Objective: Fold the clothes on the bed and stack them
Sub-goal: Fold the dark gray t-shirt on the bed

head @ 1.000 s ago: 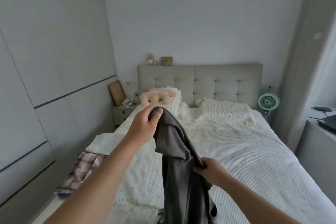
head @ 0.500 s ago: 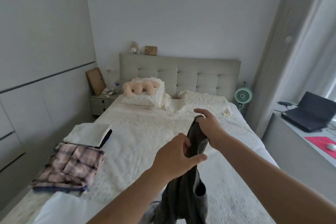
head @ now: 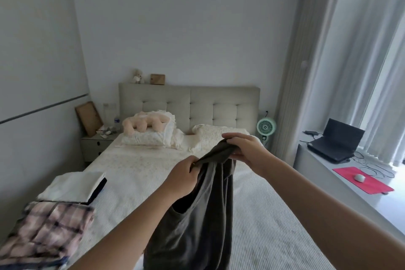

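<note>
A dark grey garment point(head: 197, 215) hangs in the air above the bed point(head: 142, 171), held up by its top edge. My left hand point(head: 182, 178) grips that edge on the left. My right hand point(head: 245, 151) pinches the edge a little higher and to the right. The cloth's lower part drops out of view at the frame's bottom. On the bed's left side lie a folded white garment point(head: 72, 186) and, nearer me, a folded pink plaid garment point(head: 46, 232).
Pillows and a pink plush toy point(head: 144, 124) sit by the headboard point(head: 188, 103). A nightstand point(head: 96, 144) stands at the left, a small green fan point(head: 265, 126) at the right. A ledge on the right carries a laptop point(head: 337, 142), a red mat point(head: 361, 180) and a mouse.
The view has turned right and the hands have swapped heights: my right hand rose to the garment's top edge, my left hand dropped beside it. Both now spread the edge apart.
</note>
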